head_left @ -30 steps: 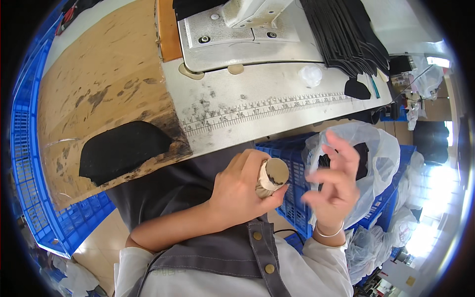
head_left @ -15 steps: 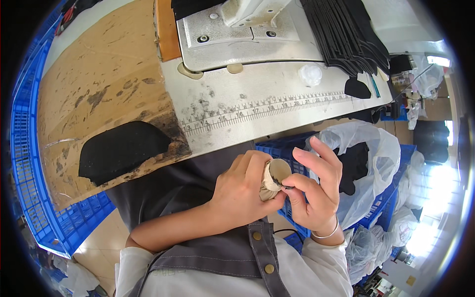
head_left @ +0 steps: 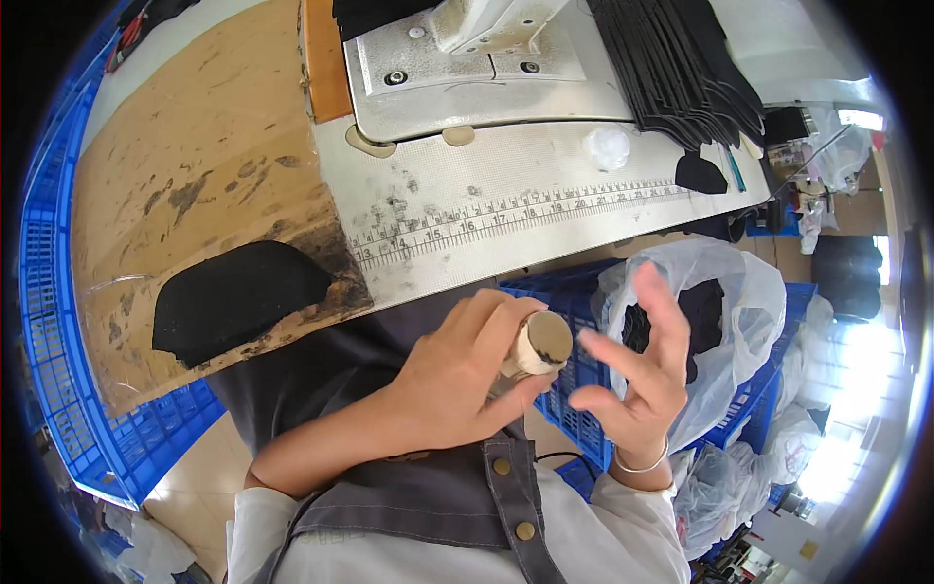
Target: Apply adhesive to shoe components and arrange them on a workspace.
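In my left hand (head_left: 449, 375) is a small pale cylinder (head_left: 547, 339) with a flat beige-grey round end and dark smears along its rim. The fingers and thumb wrap round its side, hiding most of its body; I cannot tell its exact kind. Just to the right of it, my right hand (head_left: 644, 380) is raised with the fingers spread, apart from the cylinder and holding nothing visible. A black curved fabric piece (head_left: 238, 300) lies on the stained brown cardboard (head_left: 185, 127) at the left of the table.
A white machine base (head_left: 477, 88) stands at the back of the ruler-marked table (head_left: 457, 253). Stacked black fabric pieces (head_left: 671, 73) and a small translucent round container (head_left: 608, 148) are at the right. Below are a blue crate (head_left: 574, 389) and a plastic bag (head_left: 749, 321) holding black pieces.
My right hand has let go of the cylinder's rim, where it pinched a small dark bit, and has moved right with its fingers opening. The cylinder's round end now shows more fully.
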`<state>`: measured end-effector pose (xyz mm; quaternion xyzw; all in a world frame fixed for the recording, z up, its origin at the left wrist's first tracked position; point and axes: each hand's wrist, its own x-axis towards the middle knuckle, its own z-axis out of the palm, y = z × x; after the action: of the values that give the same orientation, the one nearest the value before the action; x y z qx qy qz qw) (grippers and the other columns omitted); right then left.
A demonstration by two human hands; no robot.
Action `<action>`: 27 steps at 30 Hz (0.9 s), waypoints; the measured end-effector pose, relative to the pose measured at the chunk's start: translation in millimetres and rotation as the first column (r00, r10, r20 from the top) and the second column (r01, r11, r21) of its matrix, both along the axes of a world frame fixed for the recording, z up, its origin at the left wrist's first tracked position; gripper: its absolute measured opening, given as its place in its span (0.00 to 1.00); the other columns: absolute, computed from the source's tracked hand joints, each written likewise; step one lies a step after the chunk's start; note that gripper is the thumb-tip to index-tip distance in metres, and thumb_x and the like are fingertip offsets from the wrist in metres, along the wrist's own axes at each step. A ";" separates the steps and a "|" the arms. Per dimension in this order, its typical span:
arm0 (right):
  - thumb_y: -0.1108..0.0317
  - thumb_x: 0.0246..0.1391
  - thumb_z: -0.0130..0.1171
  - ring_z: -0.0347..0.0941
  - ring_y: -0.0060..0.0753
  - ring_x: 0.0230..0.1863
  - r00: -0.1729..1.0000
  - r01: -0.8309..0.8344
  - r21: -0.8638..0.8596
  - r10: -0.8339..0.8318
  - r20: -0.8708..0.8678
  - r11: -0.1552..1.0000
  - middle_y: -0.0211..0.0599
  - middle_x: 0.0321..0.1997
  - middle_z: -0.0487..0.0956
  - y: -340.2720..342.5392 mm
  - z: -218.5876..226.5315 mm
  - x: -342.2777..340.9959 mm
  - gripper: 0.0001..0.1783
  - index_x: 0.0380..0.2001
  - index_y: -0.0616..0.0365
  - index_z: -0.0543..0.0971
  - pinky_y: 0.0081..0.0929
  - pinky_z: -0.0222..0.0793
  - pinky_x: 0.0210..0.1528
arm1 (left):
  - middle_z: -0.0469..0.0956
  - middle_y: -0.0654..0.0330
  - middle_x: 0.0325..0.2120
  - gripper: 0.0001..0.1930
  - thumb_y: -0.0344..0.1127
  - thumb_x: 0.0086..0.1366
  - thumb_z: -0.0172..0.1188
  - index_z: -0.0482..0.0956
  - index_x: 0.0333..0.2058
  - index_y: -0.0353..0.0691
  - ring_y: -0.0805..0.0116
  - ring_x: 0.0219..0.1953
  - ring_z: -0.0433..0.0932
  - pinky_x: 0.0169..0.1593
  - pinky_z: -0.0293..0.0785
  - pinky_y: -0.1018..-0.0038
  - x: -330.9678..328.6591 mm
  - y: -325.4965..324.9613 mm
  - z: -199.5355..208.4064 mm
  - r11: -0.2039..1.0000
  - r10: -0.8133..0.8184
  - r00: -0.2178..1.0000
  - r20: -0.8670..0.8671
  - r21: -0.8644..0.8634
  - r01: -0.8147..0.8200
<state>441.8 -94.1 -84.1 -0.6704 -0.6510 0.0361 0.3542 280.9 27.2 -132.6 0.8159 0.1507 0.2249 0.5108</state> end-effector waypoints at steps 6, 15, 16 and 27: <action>0.67 0.31 0.73 0.64 0.56 0.57 0.998 0.038 0.066 -0.041 0.043 0.997 0.48 0.54 0.70 5.9 -4.1 -11.0 0.17 0.30 0.55 0.81 0.41 0.63 0.55 | 0.67 0.54 0.36 0.27 0.39 0.43 0.69 0.72 0.43 0.38 0.54 0.38 0.71 0.38 0.70 0.65 2.8 0.7 -3.2 0.999 0.043 0.999 0.007 0.019 -0.043; 0.68 0.33 0.70 0.65 0.55 0.56 0.993 0.000 0.072 -0.008 0.117 0.997 0.47 0.53 0.71 10.3 -2.9 -12.5 0.15 0.30 0.57 0.80 0.40 0.64 0.53 | 0.67 0.55 0.35 0.27 0.40 0.41 0.70 0.72 0.42 0.39 0.55 0.36 0.71 0.37 0.70 0.65 6.6 -5.3 -5.2 0.992 0.110 0.994 0.018 0.061 -0.111; 0.69 0.35 0.69 0.65 0.54 0.56 0.992 -0.028 0.073 0.019 0.123 0.997 0.47 0.53 0.72 10.3 -3.7 -11.6 0.13 0.29 0.57 0.79 0.40 0.64 0.52 | 0.67 0.55 0.35 0.27 0.40 0.41 0.70 0.72 0.42 0.39 0.55 0.36 0.71 0.37 0.70 0.65 6.9 -6.2 -5.5 0.992 0.112 0.994 0.017 0.061 -0.113; 0.57 0.55 0.56 0.59 0.51 0.61 0.830 0.473 0.446 -0.215 -0.515 0.760 0.42 0.52 0.64 1.1 -15.5 -2.9 0.17 0.24 0.59 0.69 0.42 0.61 0.56 | 0.68 0.54 0.35 0.26 0.37 0.40 0.71 0.73 0.39 0.38 0.55 0.37 0.71 0.39 0.70 0.66 11.1 -11.7 -5.2 0.982 0.171 0.985 -0.007 0.084 -0.170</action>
<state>438.8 -93.0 -99.6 -0.6229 -0.3987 -0.0739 0.6690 292.0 15.5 -137.8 0.8220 0.2143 0.2680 0.4544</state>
